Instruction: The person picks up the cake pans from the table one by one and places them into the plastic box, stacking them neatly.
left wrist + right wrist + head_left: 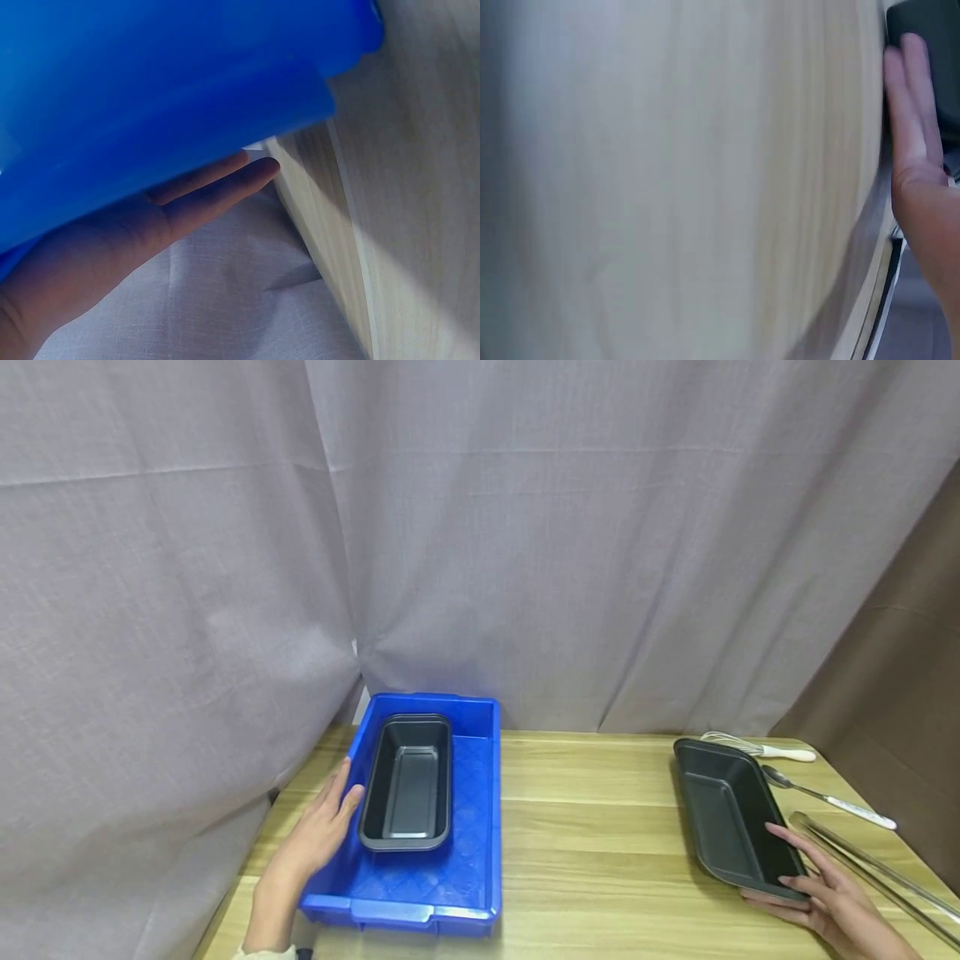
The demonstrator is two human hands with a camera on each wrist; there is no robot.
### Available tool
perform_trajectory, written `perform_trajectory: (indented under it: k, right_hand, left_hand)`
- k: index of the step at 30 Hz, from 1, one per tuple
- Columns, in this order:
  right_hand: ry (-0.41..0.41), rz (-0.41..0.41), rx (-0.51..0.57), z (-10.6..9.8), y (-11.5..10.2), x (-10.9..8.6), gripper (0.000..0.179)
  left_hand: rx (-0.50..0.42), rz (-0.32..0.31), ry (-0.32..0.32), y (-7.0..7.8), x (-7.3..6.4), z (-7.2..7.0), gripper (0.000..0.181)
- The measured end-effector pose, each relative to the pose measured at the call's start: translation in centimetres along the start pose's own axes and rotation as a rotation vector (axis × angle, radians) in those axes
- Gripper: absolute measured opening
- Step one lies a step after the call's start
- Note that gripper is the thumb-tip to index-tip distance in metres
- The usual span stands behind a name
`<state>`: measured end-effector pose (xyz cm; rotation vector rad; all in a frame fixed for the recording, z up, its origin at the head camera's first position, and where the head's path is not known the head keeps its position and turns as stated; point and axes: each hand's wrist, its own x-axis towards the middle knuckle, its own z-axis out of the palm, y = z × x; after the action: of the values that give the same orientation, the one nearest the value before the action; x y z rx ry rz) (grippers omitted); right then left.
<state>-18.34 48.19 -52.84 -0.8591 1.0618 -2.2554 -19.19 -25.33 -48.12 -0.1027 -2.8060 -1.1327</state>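
Note:
My left hand (318, 827) is at the left wall of a blue plastic bin (491, 810), thumb over the rim and fingers along the outside. In the left wrist view those fingers (217, 195) lie nearly straight below the rim. Inside the bin, toward its left side, sits a dark loaf pan (415, 789); its doubled rim looks like stacked pans. At the right, my right hand (832, 893) grips the near end of another dark loaf pan (712, 818), thumb and a finger over the edge, others underneath. This pan is tilted.
Beyond the right-hand pan lie a whisk (757, 747) with a white handle, a spoon (825, 797) with a patterned handle and long metal tongs (870, 868). Grey curtains (570, 568) hang behind the wooden table (585, 843) and down its left side.

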Motion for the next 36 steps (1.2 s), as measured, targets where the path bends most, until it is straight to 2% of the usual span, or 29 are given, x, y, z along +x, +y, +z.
perform_trajectory:
  k: [1, 3, 6, 7, 8, 9, 11, 13, 15, 16, 17, 19, 21, 22, 24, 26, 27, 29, 31, 34, 36]
  right_hand:
    - [0.018, -0.039, -0.097, 0.3, 0.1, 0.1, 0.095]
    - [0.113, -0.093, -0.318, 1.1, 0.4, 0.3, 0.093]
    - [0.277, -0.104, -0.575, 2.0, 0.9, 0.5, 0.089]
    - [0.314, -0.1, -0.616, 2.2, 1.1, 0.7, 0.089]
    - [0.325, -0.096, -0.583, 2.4, 1.3, 0.8, 0.088]
    - [0.344, -0.097, -0.608, 2.5, 1.4, 0.9, 0.087]
    - [0.367, -0.103, -0.659, 2.7, 1.7, 0.9, 0.086]
    - [0.405, -0.069, -0.681, 2.8, 1.8, 0.9, 0.087]
    - [0.467, -0.031, -0.765, 3.1, 1.7, 1.0, 0.089]
    - [0.471, -0.012, -0.751, 3.1, 1.7, 1.0, 0.09]
    - [0.465, 0.001, -0.722, 3.1, 1.6, 1.1, 0.091]
    - [0.48, 0.007, -0.784, 3.2, 1.7, 1.3, 0.09]
    - [0.444, 0.006, -0.737, 3.2, 1.7, 1.5, 0.087]
    - [0.443, 0.001, -0.756, 3.3, 1.8, 1.6, 0.085]
    - [0.415, -0.014, -0.686, 3.3, 2.1, 1.9, 0.084]
    - [0.367, -0.018, -0.569, 3.2, 2.3, 2.1, 0.085]
    - [0.363, -0.025, -0.556, 3.3, 2.4, 2.2, 0.086]
    - [0.294, -0.033, -0.394, 3.2, 2.5, 2.5, 0.087]
    - [0.257, -0.039, -0.288, 3.3, 2.6, 2.8, 0.089]
    - [0.339, -0.03, -0.321, 4.0, 2.6, 3.1, 0.09]
    - [0.449, -0.01, -0.481, 4.7, 2.5, 3.5, 0.09]
  left_hand:
    - [0.0, 0.001, -0.003, 0.3, -0.1, -0.1, 0.073]
    - [-0.006, -0.004, -0.008, 0.5, -0.2, -0.2, 0.075]
    - [-0.001, 0.012, 0.022, -0.5, 0.2, 0.4, 0.075]
    - [0.004, 0.016, 0.025, -0.9, 0.3, 0.6, 0.075]
    - [0.007, 0.016, 0.023, -1.3, 0.4, 0.7, 0.075]
    - [0.017, 0.03, 0.043, -2.0, 0.6, 1.1, 0.073]
    - [0.012, 0.034, 0.008, -2.3, 0.8, 1.0, 0.074]
    - [0.02, 0.025, 0.035, -2.8, 1.0, 1.4, 0.073]
    - [0.02, 0.03, 0.044, -3.3, 1.1, 1.6, 0.071]
    - [0.012, 0.021, 0.029, -3.0, 1.1, 1.5, 0.073]
    - [0.013, 0.022, 0.048, -3.1, 1.0, 1.6, 0.072]
    - [0.009, 0.035, 0.039, -2.9, 0.9, 1.4, 0.074]
    - [-0.002, 0.037, 0.03, -2.4, 0.7, 1.0, 0.076]
    - [0.002, 0.048, 0.045, -2.5, 0.8, 1.1, 0.075]
    - [-0.001, 0.047, 0.044, -2.0, 0.6, 0.8, 0.075]
    - [-0.002, 0.045, 0.046, -1.2, 0.4, 0.5, 0.075]
    - [0.0, 0.039, 0.042, -0.8, 0.3, 0.3, 0.074]
    - [-0.009, 0.022, 0.023, 0.3, -0.2, -0.2, 0.074]
    - [-0.012, 0.011, 0.002, 0.6, -0.3, -0.4, 0.075]
    - [0.003, 0.018, 0.028, -1.0, 0.3, 0.5, 0.072]
    - [0.02, 0.019, 0.051, -2.6, 0.9, 1.2, 0.072]
